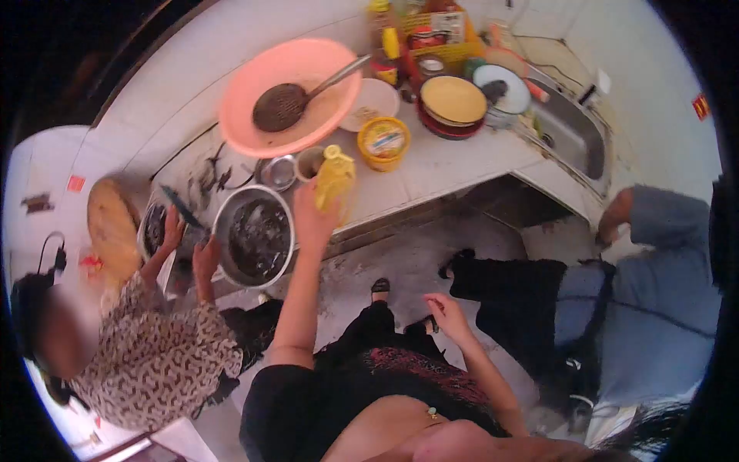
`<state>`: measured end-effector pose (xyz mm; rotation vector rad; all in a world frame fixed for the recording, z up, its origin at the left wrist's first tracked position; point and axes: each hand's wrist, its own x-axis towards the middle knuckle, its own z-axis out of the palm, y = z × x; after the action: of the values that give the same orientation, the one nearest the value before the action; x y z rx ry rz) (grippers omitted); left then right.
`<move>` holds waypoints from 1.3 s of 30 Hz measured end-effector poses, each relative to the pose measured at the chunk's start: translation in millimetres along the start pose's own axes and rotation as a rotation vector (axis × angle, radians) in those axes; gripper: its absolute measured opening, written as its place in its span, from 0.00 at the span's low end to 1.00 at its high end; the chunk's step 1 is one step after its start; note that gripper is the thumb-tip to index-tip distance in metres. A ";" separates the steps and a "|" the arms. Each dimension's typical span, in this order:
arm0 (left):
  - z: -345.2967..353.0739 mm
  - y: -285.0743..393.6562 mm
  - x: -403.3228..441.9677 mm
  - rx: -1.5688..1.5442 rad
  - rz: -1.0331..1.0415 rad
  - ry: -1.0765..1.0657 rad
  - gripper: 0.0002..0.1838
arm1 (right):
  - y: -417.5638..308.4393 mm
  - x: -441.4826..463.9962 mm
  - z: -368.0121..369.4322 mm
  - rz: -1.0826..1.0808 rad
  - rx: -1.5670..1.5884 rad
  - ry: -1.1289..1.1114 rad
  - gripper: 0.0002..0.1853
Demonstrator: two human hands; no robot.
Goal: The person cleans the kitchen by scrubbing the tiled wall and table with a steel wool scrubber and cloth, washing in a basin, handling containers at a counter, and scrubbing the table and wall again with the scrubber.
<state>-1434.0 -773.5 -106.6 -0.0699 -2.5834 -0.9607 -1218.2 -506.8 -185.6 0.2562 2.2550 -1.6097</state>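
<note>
My left hand point(314, 206) is closed around a yellow oil bottle point(336, 179), held at the front edge of the counter. The bottle stands close to a small cup point(309, 163) and right of a metal basin point(224, 240) with dark, wet contents. My right hand point(446, 314) hangs over the floor, fingers apart, holding nothing. Behind the bottle is a yellow tub with a printed lid point(384, 141). A large pink basin point(239, 108) at the back holds a metal skimmer point(281, 108).
At left, a co-worker in a patterned top point(165, 350) works with a knife point(182, 206) beside the metal basin. Another person in grey point(654, 308) stands at right near the sink point(581, 138). Stacked plates point(453, 102) and a yellow condiment basket point(446, 55) line the counter.
</note>
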 end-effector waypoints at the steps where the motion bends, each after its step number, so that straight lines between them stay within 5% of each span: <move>1: -0.5 -0.2 -3.4 0.015 0.028 0.020 0.24 | -1.2 4.5 1.2 -0.019 -0.009 -0.001 0.11; 4: -1.0 12.1 -24.1 0.232 0.189 0.228 0.26 | 2.2 10.8 4.8 -0.065 0.005 0.000 0.10; 6: 12.9 40.9 -35.5 0.024 0.206 -0.163 0.28 | 7.6 15.8 6.4 -0.098 -0.041 0.017 0.10; 8: 48.5 65.1 -26.5 -0.031 0.349 -0.287 0.33 | 15.7 18.2 6.5 -0.138 -0.161 0.012 0.11; 15: 152.1 44.4 85.4 0.249 0.020 -0.192 0.52 | -5.2 13.2 4.6 -0.095 -0.136 0.021 0.10; 19: 176.8 24.8 102.2 0.163 -0.179 -0.235 0.57 | 6.8 -0.5 8.9 -0.046 -0.187 0.042 0.10; 24: 180.6 30.3 93.0 0.071 -0.322 -0.203 0.58 | 22.3 -10.9 8.6 0.021 -0.217 -0.026 0.10; 27: 158.1 42.8 95.9 0.100 -0.297 -0.343 0.60 | -2.6 -4.2 3.9 0.013 -0.385 -0.075 0.10; 39: 161.0 36.0 82.2 0.194 -0.053 -0.292 0.60 | 3.7 35.4 6.1 -0.214 -0.499 -0.040 0.10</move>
<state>-1557.6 -650.2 -165.6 -0.0968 -2.9479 -0.7601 -1248.3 -513.4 -204.3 -0.1506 2.6268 -1.0695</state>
